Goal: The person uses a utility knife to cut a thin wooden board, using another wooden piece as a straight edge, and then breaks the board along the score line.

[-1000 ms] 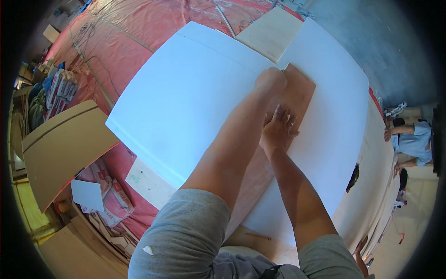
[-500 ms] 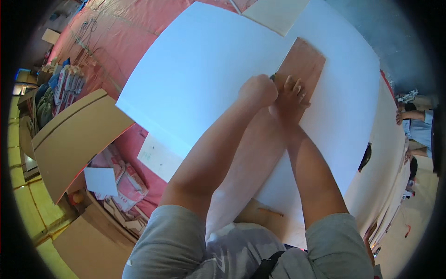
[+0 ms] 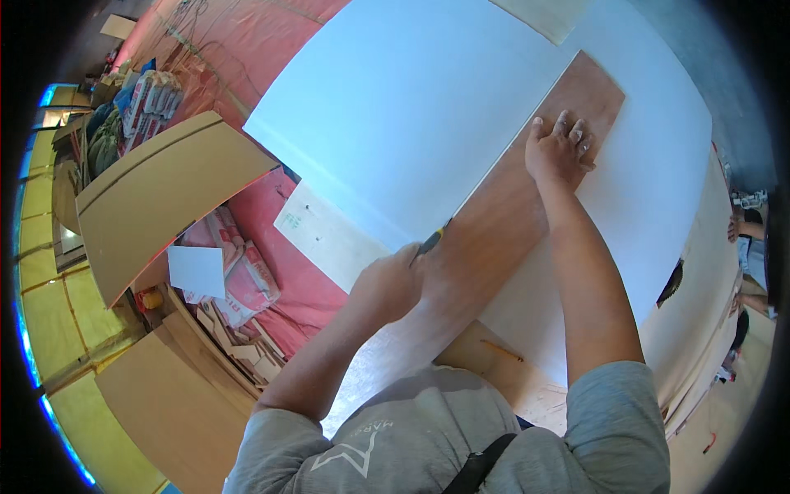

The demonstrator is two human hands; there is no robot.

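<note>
A long reddish-brown wooden board (image 3: 494, 239) lies slantwise across a large white sheet (image 3: 387, 123). Closed round the handle of a utility knife (image 3: 433, 240), my left hand (image 3: 389, 284) is at the board's left edge, toward my body. The knife's tip meets the line where board and white sheet join; the blade itself is too small to make out. Farther up, my right hand (image 3: 561, 152) presses on the board with its fingers spread, and pale dust marks the fingertips. A thin dark line runs along the board's left edge from the knife to the far end.
A pale panel (image 3: 329, 235) juts out under the sheet's left corner. Brown boards (image 3: 173, 193), bags (image 3: 247, 284) and wood offcuts (image 3: 247, 350) lie at the left on pink sheeting. An orange pencil-like stick (image 3: 502, 350) rests near my body. Another person's arm (image 3: 753, 230) shows at the far right.
My left hand has drawn the knife along the board's edge toward my body, away from my right hand. The right hand stays spread on the board. The whole view has shifted somewhat.
</note>
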